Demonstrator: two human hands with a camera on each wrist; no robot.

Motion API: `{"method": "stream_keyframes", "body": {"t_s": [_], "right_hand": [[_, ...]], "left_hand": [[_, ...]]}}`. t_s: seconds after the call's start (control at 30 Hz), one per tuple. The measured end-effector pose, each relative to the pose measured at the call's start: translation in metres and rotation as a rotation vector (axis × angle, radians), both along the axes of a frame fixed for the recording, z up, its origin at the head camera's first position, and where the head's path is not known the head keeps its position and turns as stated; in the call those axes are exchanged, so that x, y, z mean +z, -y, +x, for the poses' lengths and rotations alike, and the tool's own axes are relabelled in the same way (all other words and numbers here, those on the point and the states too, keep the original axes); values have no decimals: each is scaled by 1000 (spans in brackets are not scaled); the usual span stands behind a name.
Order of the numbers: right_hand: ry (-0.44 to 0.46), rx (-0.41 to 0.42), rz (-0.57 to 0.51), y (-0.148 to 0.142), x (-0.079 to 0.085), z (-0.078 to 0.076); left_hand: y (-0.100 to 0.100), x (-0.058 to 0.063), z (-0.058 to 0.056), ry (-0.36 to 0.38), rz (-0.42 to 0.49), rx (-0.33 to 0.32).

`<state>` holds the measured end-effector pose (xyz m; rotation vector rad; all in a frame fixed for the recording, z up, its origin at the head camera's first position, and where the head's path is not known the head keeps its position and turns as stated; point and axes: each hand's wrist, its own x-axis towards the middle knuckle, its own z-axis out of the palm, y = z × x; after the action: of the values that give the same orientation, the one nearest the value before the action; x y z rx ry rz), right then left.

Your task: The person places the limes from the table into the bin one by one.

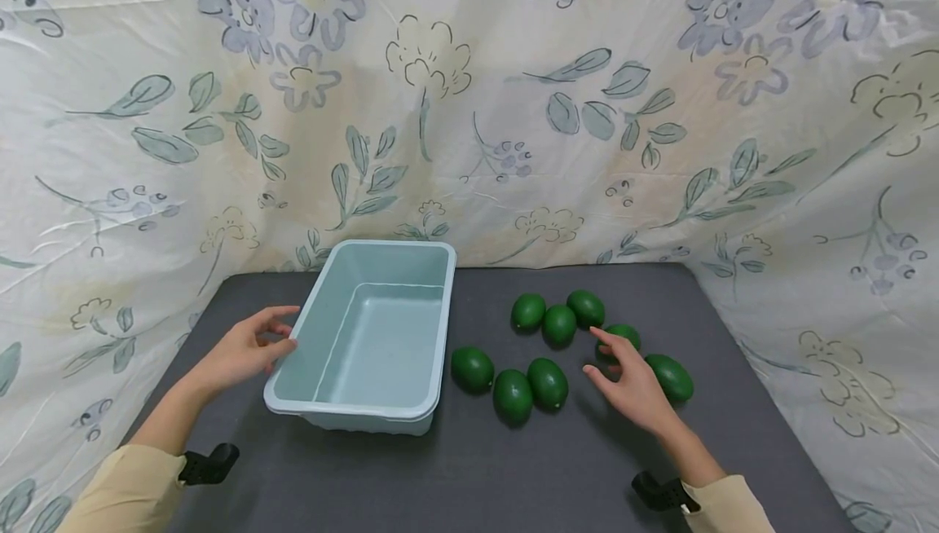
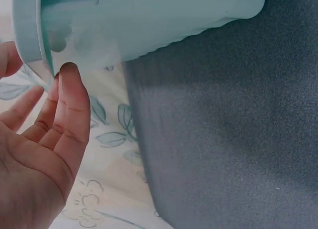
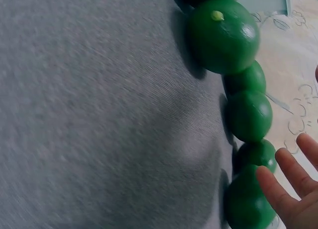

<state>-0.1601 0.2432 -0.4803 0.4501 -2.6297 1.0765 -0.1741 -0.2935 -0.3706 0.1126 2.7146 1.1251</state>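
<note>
A pale blue-green plastic basin (image 1: 433, 329) stands left of centre on the dark table. My left hand (image 1: 245, 345) is at its left rim. In the left wrist view, curled fingers (image 2: 74, 107) reach up under the rim (image 2: 27, 28), with another digit on its upper side. Over on the right, my right hand (image 1: 631, 386) hovers with spread, slightly bent fingers and holds nothing. Its fingertips partly cover one smooth green lime (image 1: 627, 336); a larger lime (image 1: 669, 378) lies just right of the hand. The right wrist view shows limes (image 3: 223, 35) in a row beside the fingers.
Between basin and right hand lie two loose groups of limes: a nearer one (image 1: 513, 397) and a farther one (image 1: 559, 326). The dark grey table (image 1: 469, 484) ends at a floral cloth (image 1: 469, 125) behind and at both sides. Each wrist wears a black camera mount (image 1: 209, 464).
</note>
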Motion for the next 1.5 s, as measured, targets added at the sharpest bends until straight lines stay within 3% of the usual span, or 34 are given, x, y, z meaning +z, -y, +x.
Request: {"method": "stream_keyframes", "body": {"t_s": [0.73,1.07,1.5], "right_hand": [[78,100,-22,29,-19,5],[56,180,18,40,-22,3],[45,221,67,44,-24,1]], "left_hand": [[0,-1,-2,40,27,-7],[0,-1,-2,45,43,-8],[1,-1,-3,44,45,-15]]}}
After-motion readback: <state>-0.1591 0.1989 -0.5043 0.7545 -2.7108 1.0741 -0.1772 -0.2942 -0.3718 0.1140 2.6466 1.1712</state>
